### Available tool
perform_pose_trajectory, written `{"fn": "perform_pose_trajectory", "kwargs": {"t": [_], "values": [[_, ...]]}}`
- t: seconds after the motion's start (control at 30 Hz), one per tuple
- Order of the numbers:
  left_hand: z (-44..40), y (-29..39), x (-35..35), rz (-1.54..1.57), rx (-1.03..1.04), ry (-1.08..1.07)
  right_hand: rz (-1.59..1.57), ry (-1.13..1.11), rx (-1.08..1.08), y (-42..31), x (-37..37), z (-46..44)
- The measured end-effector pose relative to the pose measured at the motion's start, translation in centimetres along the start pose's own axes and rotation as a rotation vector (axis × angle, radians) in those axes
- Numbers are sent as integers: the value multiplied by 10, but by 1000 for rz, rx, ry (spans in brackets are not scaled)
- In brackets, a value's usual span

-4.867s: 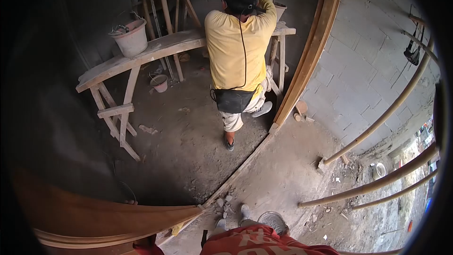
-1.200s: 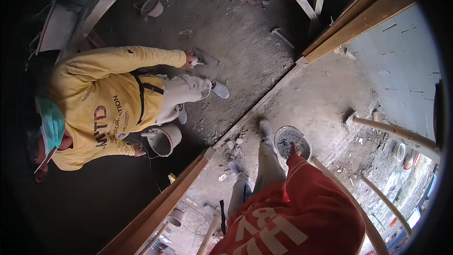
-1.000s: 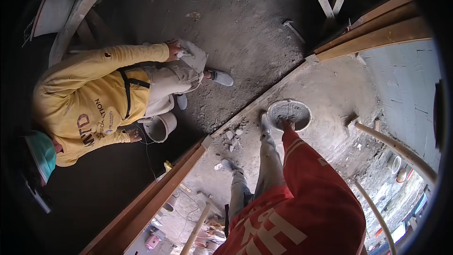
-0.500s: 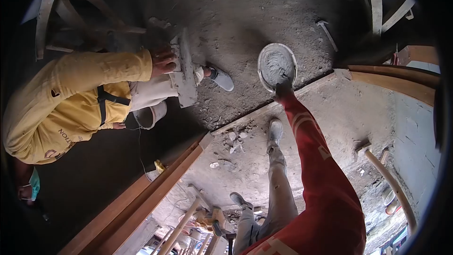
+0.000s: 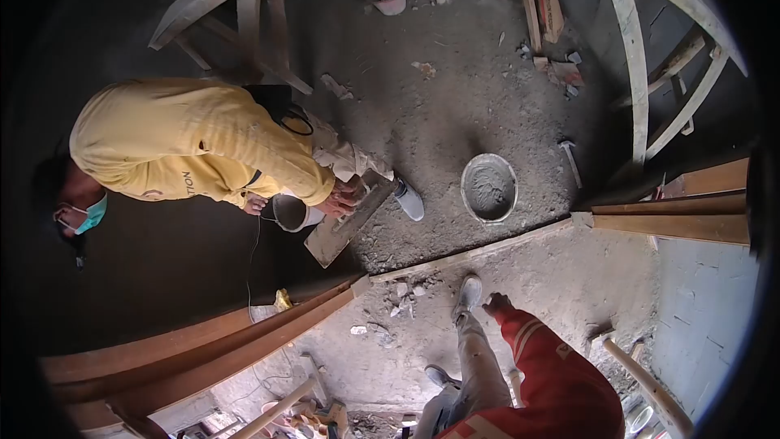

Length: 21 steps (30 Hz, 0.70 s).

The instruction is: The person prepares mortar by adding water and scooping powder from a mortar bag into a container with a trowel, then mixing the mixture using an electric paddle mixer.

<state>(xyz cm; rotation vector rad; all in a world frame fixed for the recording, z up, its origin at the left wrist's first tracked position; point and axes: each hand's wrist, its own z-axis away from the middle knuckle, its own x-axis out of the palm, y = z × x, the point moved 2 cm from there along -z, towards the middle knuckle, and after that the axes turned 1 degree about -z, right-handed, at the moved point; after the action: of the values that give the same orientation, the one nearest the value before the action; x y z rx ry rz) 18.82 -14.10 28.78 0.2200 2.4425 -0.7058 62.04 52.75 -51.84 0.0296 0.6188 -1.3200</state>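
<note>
While bucket stands mouth-up, axis vertical | right hand half-curled, empty | left hand: can't tell

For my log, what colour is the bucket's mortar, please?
The mortar is grey, clearest in the head view.

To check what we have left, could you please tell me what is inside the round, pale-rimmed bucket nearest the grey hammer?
Inside the bucket is wet-looking grey paste, its surface ridged. The paste covers the bottom, hiding anything beneath.
</note>
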Motion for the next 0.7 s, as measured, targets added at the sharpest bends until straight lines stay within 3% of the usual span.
{"fn": "perform_pose_trajectory", "kwargs": {"t": [0.03,0.07,0.13,0.17,0.2,0.23,0.27,0.33,0.37,0.43,0.6,0.67,0.7], "values": [[12,15,-14,69,-251,24,7,-54,39,10,0,35],[32,40,-13,269,-669,58,69,-89,19,15,1,61],[47,137,-21,737,-1213,130,13,-46,66,51,21,97],[50,188,-33,855,-1180,27,-77,-71,129,65,21,120],[54,239,-45,968,-1146,-81,-108,-54,52,79,22,138],[27,315,-79,1227,-1036,-230,-139,-89,113,88,14,166],[36,346,-90,1569,-851,-436,-173,-126,180,102,15,191],[23,426,-158,2152,-579,-643,-199,-99,176,127,25,237],[9,452,-191,2555,-163,-764,-200,-86,174,144,25,253],[-15,487,-241,2821,976,-835,-141,-61,191,164,29,286],[-24,486,-292,2706,23,-317,-53,-41,230,214,42,357],[-28,501,-309,2780,-28,-304,-123,-33,228,240,35,381],[-38,512,-316,2861,46,-276,-162,-30,222,250,30,388]]}}
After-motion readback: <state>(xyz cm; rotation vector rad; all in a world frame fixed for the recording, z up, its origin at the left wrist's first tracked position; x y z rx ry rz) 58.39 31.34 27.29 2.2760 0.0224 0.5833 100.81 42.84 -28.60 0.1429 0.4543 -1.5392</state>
